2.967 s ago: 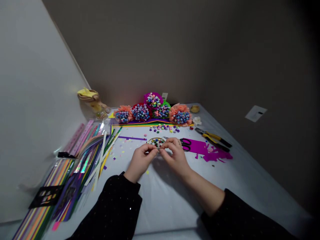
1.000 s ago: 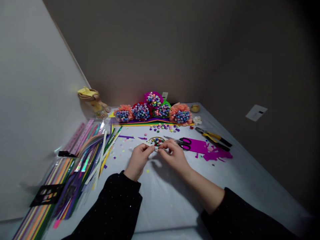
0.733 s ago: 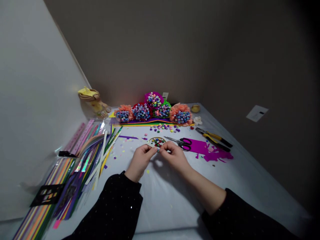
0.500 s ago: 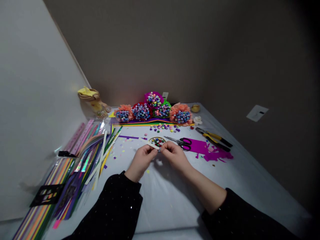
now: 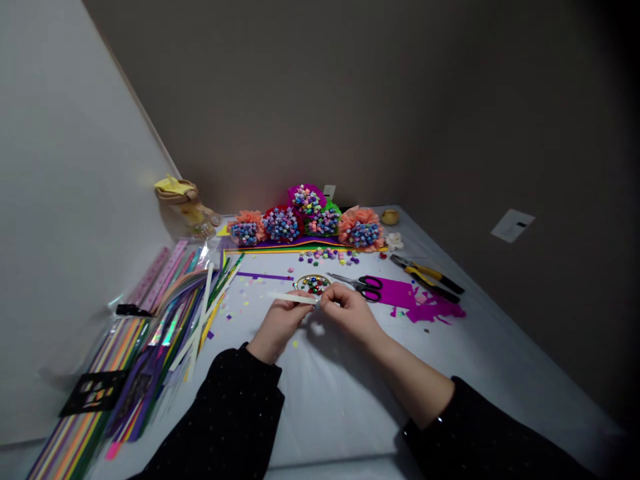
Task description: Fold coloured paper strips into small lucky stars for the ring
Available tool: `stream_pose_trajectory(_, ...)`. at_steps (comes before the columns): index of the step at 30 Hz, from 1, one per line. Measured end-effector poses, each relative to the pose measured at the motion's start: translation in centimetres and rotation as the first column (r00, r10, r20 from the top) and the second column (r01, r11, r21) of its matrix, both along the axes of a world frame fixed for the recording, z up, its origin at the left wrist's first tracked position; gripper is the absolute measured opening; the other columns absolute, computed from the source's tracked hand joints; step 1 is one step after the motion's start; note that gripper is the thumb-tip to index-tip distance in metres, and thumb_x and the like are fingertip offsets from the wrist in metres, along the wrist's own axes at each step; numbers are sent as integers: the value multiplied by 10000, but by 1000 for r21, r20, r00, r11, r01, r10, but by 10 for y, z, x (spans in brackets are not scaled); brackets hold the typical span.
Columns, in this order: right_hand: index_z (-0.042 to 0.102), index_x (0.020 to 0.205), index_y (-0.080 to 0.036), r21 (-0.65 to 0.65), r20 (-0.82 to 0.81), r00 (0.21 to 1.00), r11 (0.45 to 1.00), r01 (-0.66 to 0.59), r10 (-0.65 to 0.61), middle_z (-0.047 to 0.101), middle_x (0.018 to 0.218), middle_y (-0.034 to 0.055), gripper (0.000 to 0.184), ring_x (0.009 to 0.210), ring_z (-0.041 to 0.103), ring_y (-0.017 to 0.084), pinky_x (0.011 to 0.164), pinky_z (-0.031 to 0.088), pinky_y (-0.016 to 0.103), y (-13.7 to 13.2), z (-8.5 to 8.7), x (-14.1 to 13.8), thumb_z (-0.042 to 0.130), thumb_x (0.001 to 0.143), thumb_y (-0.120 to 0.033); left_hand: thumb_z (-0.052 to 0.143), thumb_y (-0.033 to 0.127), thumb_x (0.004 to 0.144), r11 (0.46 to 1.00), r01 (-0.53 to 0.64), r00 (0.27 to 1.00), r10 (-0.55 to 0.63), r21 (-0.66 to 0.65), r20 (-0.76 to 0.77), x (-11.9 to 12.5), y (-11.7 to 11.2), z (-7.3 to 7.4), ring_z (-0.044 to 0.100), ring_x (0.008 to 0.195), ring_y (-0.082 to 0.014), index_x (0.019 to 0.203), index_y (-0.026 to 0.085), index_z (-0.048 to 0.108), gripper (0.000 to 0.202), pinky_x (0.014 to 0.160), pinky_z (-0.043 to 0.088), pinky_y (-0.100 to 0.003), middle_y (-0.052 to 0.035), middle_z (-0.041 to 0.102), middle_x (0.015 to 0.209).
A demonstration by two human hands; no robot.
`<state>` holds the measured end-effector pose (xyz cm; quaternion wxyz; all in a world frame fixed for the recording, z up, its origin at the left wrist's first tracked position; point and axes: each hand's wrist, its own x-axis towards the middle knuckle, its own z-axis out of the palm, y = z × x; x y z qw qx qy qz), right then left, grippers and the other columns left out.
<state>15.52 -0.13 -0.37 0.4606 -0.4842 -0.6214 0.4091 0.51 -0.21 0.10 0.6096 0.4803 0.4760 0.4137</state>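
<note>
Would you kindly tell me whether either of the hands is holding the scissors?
No, the scissors lie on the table, just beyond the right hand.

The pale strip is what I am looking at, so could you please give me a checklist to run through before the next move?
1. Left hand holding the strip: ok.
2. Right hand closed at the strip's right end: ok.
3. Fold at that end neat: cannot tell, too small and partly hidden.
4. Dish well away from the hands: not ok, it sits just beyond them.
5. Scissors set down: ok, lying beyond the right hand.
6. Pliers apart from both hands: ok, far to the right.
</note>
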Motion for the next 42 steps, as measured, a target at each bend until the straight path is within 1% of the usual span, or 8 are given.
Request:
stream_pose_trajectory(5,541,583,-176,38,30,999,999,11,-12,530,647,5,114,643,506,143,627,408,266,0,-2,0,526,696,-182,656,385,677,998,30,997,-26,61,-68,-2,2,1,429,560,-95,665,140,614,248,550,323,-216,18,532,605)
stream_pose_trajectory(13,515,583,-181,78,73,997,997,20,-26,508,658,4,126,653,505,145,622,403,265,0,-3,0,519,709,-180,567,336,767,974,141,963,-94,176,-251,-6,5,0,494,655,-124,715,138,611,209,645,384,-229,1,570,679)
stream_pose_trajectory(16,527,594,-178,42,75,997,999,-10,6,514,662,3,120,659,501,143,633,399,262,2,-4,0,525,712,-198,549,312,765,961,146,941,-62,233,-333,-7,5,-1,502,664,-134,693,144,598,189,646,393,-232,-1,569,674)
stream_pose_trajectory(22,578,659,-173,-149,-30,997,986,-70,66,517,658,-2,177,639,481,135,594,371,247,4,-5,0,536,735,-327,533,260,737,943,70,894,86,327,-440,-6,5,-2,511,655,-135,668,151,581,138,625,398,-231,8,567,650)
stream_pose_trajectory(26,576,641,-168,-172,-39,996,982,-82,76,500,632,-7,187,593,443,124,576,343,252,4,-6,-2,598,690,-347,532,252,755,924,69,880,122,377,-459,-6,5,-3,534,666,-142,689,151,602,139,626,416,-241,-8,592,673)
stream_pose_trajectory(32,546,651,-168,-217,-165,981,966,-138,103,448,584,-31,244,552,380,104,532,299,237,6,-14,0,595,720,-397,561,216,803,836,122,907,125,535,-401,-8,6,-7,591,849,-162,920,177,686,176,757,456,-275,-52,658,893)
stream_pose_trajectory(37,543,649,-161,-260,-234,960,941,-214,153,440,553,-48,271,521,362,88,524,276,233,6,-15,0,617,710,-415,563,147,803,767,129,908,163,629,-386,-9,5,-9,605,794,-154,849,183,710,157,738,476,-273,-46,665,811)
stream_pose_trajectory(42,554,635,-155,-366,-299,945,899,-241,132,427,494,-64,281,467,319,72,491,222,230,5,-11,0,661,665,-413,580,153,798,711,142,891,211,689,-402,-11,4,-10,613,775,-156,832,189,716,145,717,487,-273,-49,667,796)
